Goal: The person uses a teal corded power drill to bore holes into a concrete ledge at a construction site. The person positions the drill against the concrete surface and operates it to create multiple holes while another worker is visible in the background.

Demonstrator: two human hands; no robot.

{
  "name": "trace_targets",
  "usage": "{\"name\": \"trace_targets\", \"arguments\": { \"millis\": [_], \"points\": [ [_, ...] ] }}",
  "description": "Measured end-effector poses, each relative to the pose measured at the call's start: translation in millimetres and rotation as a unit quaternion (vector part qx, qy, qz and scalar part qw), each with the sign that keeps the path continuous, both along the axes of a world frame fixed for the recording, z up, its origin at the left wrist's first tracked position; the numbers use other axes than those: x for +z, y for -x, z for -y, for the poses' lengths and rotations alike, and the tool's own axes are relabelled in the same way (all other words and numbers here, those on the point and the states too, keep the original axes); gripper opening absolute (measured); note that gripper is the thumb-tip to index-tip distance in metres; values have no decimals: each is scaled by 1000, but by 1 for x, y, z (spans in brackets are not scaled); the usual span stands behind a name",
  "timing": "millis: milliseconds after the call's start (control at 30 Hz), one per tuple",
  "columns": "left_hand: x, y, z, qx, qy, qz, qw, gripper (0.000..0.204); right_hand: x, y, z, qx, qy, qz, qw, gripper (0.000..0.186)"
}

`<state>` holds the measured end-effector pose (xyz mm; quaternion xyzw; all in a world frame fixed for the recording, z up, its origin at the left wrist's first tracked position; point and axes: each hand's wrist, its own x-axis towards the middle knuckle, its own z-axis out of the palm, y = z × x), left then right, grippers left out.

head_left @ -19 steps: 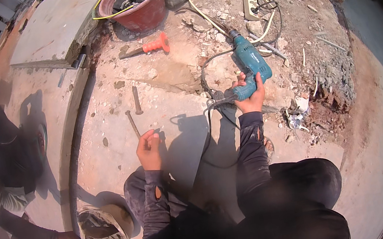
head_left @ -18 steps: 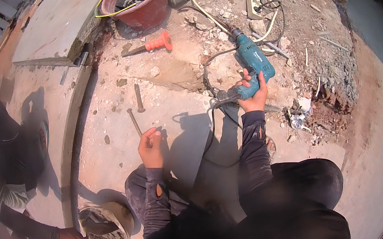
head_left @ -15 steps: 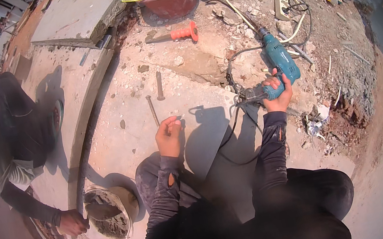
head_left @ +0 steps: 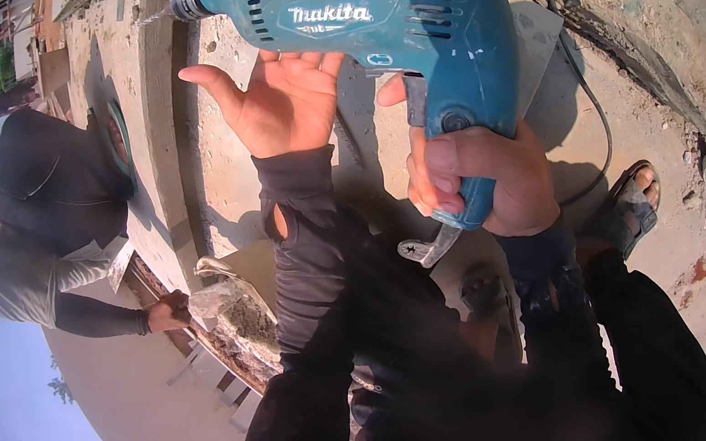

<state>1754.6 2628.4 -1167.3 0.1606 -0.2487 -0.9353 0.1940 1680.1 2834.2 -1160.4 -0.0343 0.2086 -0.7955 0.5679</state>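
A teal corded drill (head_left: 461,28) lies sideways high in my view, its chuck (head_left: 191,1) and thin bit pointing left. My right hand (head_left: 507,173) grips its handle, thumb and fingers wrapped round. A grey metal piece (head_left: 426,246) hangs below the handle. My left hand (head_left: 280,107) is open, palm up, fingers spread just beneath the drill body; whether the fingertips touch it I cannot tell. A metal rod (head_left: 349,138) lies on the ground behind the left wrist, partly hidden.
A co-worker (head_left: 52,185) crouches at the left, a hand (head_left: 166,313) by a mortar bucket (head_left: 248,283). A long concrete edge (head_left: 159,113) runs beside them. My sandaled foot (head_left: 641,202) stands at the right near the cable (head_left: 601,126) and broken concrete (head_left: 656,34).
My right hand has raised the drill and swung its chuck to the left, closer to the camera. My left hand has moved up and opened palm up. The view has shifted.
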Motion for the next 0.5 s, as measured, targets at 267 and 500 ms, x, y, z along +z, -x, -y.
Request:
{"name": "trace_targets", "arguments": {
  "millis": [267, 500],
  "points": [
    [-28, -33, 32, 80, 154, 352, 920, 39, -67, -59, 58, 73, -38, 174, 981, 19],
    [-34, -6, 79, 69, 243, 373, 893, 51, -82, -23, 118, 12, -14, 58, 998, 26]
  ]
}}
